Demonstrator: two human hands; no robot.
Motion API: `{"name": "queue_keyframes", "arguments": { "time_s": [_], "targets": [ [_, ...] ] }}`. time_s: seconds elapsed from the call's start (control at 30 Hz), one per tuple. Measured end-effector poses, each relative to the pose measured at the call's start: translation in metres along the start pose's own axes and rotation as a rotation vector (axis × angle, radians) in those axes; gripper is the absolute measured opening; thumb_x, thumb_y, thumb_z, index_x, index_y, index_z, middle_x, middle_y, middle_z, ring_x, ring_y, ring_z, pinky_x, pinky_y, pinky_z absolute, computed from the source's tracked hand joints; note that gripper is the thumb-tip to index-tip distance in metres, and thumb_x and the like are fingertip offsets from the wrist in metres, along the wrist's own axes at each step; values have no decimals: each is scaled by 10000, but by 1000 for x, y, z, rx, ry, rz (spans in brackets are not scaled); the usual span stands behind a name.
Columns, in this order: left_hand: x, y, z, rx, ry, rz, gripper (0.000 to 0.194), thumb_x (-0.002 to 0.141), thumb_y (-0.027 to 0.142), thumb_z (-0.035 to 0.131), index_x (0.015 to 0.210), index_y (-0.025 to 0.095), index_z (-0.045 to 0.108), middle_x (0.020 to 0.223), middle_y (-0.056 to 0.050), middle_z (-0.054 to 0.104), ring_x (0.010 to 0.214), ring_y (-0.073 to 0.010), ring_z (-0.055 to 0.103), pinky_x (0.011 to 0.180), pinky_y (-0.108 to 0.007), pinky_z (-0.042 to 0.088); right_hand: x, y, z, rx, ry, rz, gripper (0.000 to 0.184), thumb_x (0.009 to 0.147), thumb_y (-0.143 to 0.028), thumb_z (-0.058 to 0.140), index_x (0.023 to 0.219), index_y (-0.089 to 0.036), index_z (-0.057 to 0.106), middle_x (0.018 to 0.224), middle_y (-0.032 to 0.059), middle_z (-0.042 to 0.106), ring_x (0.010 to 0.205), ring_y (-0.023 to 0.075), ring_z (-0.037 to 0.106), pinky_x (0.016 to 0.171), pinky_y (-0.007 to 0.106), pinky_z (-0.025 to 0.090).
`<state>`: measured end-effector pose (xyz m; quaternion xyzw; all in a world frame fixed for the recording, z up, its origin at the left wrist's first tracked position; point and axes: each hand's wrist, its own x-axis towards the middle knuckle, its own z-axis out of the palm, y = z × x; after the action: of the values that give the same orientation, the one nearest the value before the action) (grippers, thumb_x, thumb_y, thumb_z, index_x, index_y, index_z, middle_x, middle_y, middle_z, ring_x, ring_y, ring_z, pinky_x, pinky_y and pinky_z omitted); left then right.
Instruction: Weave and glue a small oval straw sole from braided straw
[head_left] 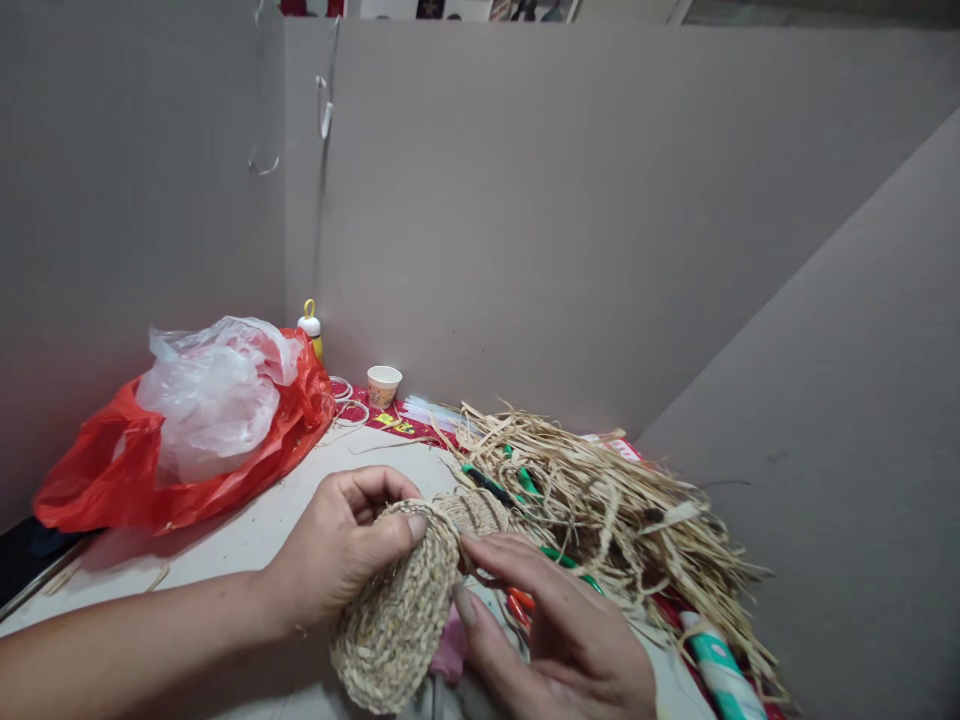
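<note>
An oval woven straw sole is held up at the lower middle, its braided rows facing me. My left hand grips its upper left edge, thumb on the near face and fingers behind. At the sole's right edge, my right hand is closed, with thumb and forefinger pinching the rim; any strand between them is too small to make out. Just behind lies a second woven straw piece, partly hidden. Below the sole, a pink object shows in part on the table.
Dry straw is heaped on the right, with green-handled tools among it. A red plastic bag holding clear plastic lies left. Behind stand a paper cup and a yellow-and-white bottle. Grey partitions enclose the table.
</note>
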<state>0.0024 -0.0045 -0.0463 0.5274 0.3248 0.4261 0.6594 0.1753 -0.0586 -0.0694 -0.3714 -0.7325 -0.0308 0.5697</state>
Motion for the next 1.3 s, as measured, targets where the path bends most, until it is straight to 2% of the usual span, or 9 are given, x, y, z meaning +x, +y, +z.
{"name": "queue_keyframes", "arguments": {
  "time_s": [0.13, 0.27, 0.4, 0.5, 0.67, 0.9, 1.13, 1.3],
  "targets": [
    [0, -7, 0, -64, 10, -25, 293, 668, 351, 749, 786, 165, 554, 642, 32, 569, 582, -102, 494, 572, -220, 394, -7, 1, 8, 50, -6, 106, 371, 748, -58, 666, 1084, -215, 679, 871, 55, 774, 698, 180, 739, 620, 250, 627],
    [0, -9, 0, -125, -49, -36, 328, 668, 378, 758, 798, 175, 535, 649, 36, 565, 567, -97, 494, 550, -211, 397, -9, 2, 8, 85, -4, 168, 374, 779, -67, 657, 1115, -231, 679, 930, 51, 776, 738, 184, 748, 675, 257, 637],
    [0, -10, 0, -116, -154, -30, 339, 663, 351, 778, 840, 158, 562, 682, 32, 577, 581, -86, 496, 562, -202, 410, -9, 4, 6, 42, 15, 164, 375, 778, -69, 666, 1111, -239, 691, 968, 48, 770, 782, 188, 742, 750, 280, 630],
    [1, -12, 0, -124, -199, -75, 330, 677, 339, 781, 857, 156, 573, 696, 19, 610, 580, -93, 531, 575, -219, 437, -7, 4, 8, 50, 21, 159, 383, 776, -63, 665, 1112, -246, 693, 962, 40, 770, 790, 175, 739, 743, 256, 626],
    [2, -17, 0, -191, -157, -117, 283, 686, 305, 792, 814, 153, 591, 680, 19, 630, 596, -103, 576, 607, -230, 462, -4, 1, 8, 55, 14, 146, 380, 765, -52, 658, 1091, -241, 705, 914, 41, 778, 724, 177, 742, 686, 260, 633],
    [0, -15, 3, -219, -101, -101, 243, 690, 280, 789, 807, 138, 631, 704, 2, 664, 622, -113, 600, 630, -231, 480, -7, 3, 7, -10, 19, 76, 311, 773, -46, 651, 1023, -221, 710, 844, 42, 783, 677, 180, 744, 667, 260, 625],
    [-1, -15, 5, -284, -86, -127, 226, 666, 259, 796, 764, 135, 635, 678, -5, 672, 594, -118, 603, 609, -235, 486, -12, 7, 7, -72, -35, -73, 380, 772, 10, 619, 1094, -189, 656, 882, 78, 772, 768, 173, 731, 727, 272, 597],
    [-3, -17, 3, -278, -75, -122, 222, 662, 245, 804, 793, 125, 669, 732, -20, 690, 639, -115, 610, 646, -229, 492, -11, 3, 3, -62, -86, -83, 384, 767, 45, 597, 1092, -154, 642, 881, 105, 760, 800, 171, 717, 757, 273, 584]
  ]
}}
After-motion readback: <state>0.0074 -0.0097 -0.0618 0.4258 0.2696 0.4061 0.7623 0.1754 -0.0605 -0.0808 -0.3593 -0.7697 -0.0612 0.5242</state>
